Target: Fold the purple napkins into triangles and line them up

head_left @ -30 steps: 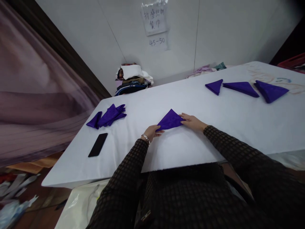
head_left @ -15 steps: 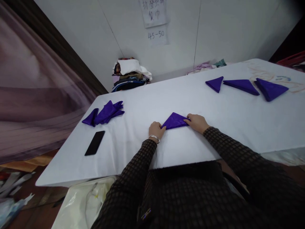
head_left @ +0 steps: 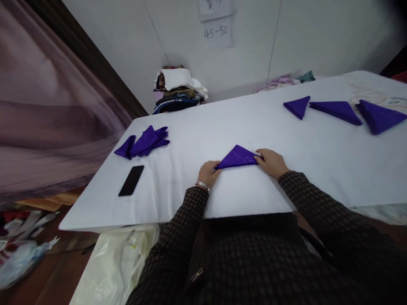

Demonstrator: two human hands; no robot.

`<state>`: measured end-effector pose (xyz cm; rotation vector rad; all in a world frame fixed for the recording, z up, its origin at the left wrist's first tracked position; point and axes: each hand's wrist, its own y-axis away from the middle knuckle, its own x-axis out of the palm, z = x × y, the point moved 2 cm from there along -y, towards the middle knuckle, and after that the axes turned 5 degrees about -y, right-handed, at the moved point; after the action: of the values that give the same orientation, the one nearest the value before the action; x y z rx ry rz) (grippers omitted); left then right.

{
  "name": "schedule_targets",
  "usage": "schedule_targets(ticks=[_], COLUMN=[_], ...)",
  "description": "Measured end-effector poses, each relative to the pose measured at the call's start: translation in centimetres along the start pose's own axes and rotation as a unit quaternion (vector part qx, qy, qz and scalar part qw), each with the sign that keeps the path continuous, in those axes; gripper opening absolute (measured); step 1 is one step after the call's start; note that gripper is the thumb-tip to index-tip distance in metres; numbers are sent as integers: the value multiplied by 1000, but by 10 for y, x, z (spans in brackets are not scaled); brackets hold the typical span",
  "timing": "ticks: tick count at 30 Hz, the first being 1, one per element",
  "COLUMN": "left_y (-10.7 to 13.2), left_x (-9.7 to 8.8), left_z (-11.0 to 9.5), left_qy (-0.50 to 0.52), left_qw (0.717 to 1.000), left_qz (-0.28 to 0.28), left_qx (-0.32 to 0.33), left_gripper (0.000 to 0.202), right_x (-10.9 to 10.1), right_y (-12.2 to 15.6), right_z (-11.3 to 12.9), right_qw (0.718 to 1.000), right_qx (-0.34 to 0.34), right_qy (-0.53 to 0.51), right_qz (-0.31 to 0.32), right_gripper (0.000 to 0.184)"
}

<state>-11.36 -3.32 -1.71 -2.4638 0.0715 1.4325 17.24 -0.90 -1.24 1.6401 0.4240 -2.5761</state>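
Observation:
A purple cloth napkin [head_left: 237,157], folded into a flat triangle, lies on the white table [head_left: 203,135] right in front of me. My left hand [head_left: 208,173] pinches its left corner with curled fingers. My right hand [head_left: 271,162] is closed on its right corner. Both hands rest on the tabletop, one at each end of the triangle's long edge.
Three folded purple triangles [head_left: 335,111] lie in a row at the far right. A loose heap of purple napkins [head_left: 143,142] sits at the left, with a black phone [head_left: 131,180] in front of it. Stacked fabrics [head_left: 178,91] stand by the wall. A white plastic bag [head_left: 111,262] lies below the table edge.
The napkin was slightly raised and tilted a second ago; it now lies flat on the table. Both hands have slid down to its two lower corners.

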Motion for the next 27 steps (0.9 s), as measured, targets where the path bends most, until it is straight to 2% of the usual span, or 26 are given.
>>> schedule_targets(ticks=[11,18,23,27], left_y=[1,-2,-3,-1], left_x=[-2,-1,-4,-6], left_z=[-8,-12,-12,-5], left_qy=[-38,-83,-97,-81], left_qw=[999,994,993,996], left_qz=[-11,10,21,32], left_qx=[-36,-69,-60,-6], left_gripper=[18,10,8,13], right_x=[2,4,4,5], right_y=[1,1,1,0], right_z=[-3,-4,-4,-4], right_qw=[1000,999,999,999], right_qx=[-13,-32,-40,-43], right_qy=[-2,12,19,22], right_qz=[1,-3,-17,-7], right_gripper=[39,35,33,32])
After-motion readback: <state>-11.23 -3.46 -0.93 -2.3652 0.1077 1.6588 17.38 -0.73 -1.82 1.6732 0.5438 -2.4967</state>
